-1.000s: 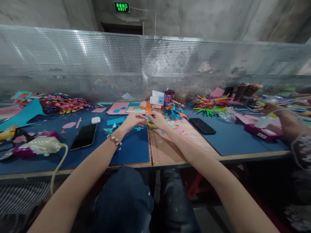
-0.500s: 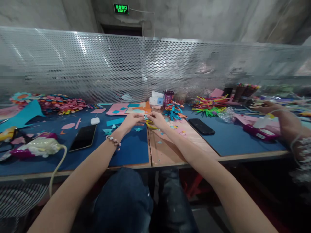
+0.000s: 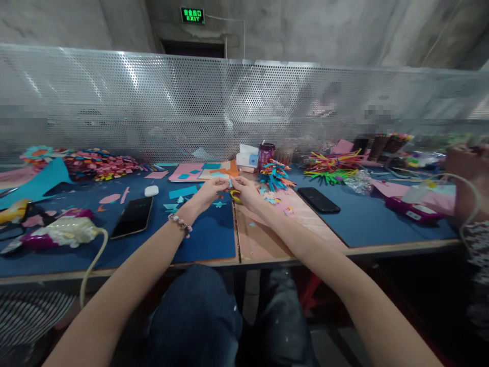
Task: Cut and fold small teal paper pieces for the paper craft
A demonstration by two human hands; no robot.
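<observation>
Both my arms reach out over the table's middle. My left hand (image 3: 211, 191) and my right hand (image 3: 245, 191) meet fingertip to fingertip, pinching a small light-blue paper piece (image 3: 229, 183) between them. Yellow scissor handles (image 3: 235, 195) show just below my right hand's fingers. A beaded bracelet (image 3: 180, 222) sits on my left wrist. Small teal paper cut-outs (image 3: 179, 194) lie on the blue mat (image 3: 206, 234) under my left hand.
A black phone (image 3: 132, 217) and white earbud case (image 3: 151, 190) lie left; another phone (image 3: 318, 199) right. A glue gun (image 3: 57, 232) with cord sits far left. Paper heaps (image 3: 99, 163), coloured strips (image 3: 328, 164) and a purple cup (image 3: 266, 154) stand by the mesh screen (image 3: 191, 102). Another person's arm (image 3: 464, 178) is at right.
My hands stay together at the same spot with slight finger shifts. The other person's arm at the right has lifted and drawn back toward the frame edge.
</observation>
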